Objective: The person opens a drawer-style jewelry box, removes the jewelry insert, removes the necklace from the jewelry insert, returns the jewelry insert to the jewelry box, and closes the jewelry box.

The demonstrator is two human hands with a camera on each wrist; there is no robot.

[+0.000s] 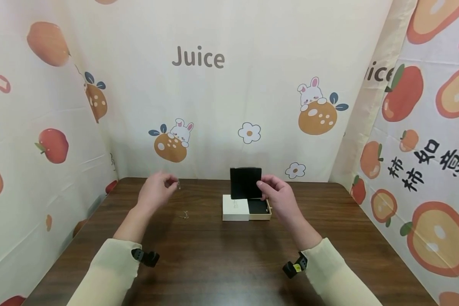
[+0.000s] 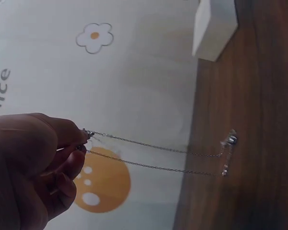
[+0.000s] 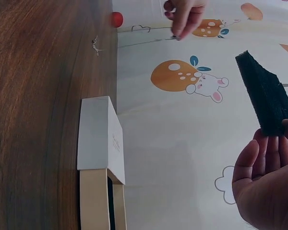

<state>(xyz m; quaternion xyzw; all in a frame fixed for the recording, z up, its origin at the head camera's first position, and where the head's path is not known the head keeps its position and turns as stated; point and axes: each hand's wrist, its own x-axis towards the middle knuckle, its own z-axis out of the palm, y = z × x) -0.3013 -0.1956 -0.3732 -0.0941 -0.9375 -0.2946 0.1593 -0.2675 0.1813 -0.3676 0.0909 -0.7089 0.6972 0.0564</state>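
My left hand [image 1: 157, 191] pinches a thin silver necklace [image 2: 153, 145] between thumb and fingertips, raised over the back left of the table. Its two chain strands run down from the fingers to a small shiny pendant [image 2: 231, 139], low over the wood in the head view. My right hand [image 1: 281, 195] grips a square black foam pad [image 1: 246, 182] by its right edge, thumb on the near face. Just beneath that pad is a jewellery box, its white sleeve [image 1: 235, 208] partly slid off a cream drawer [image 3: 93, 199]. Black lining [image 1: 257, 207] shows inside the drawer.
The dark wooden table [image 1: 214, 263] spreads out before me. Fabric curtains [image 1: 214, 97] with fruit and rabbit prints rise behind it and on both sides. A small black camera is strapped to each wrist, below the pale sleeves [image 1: 111, 259].
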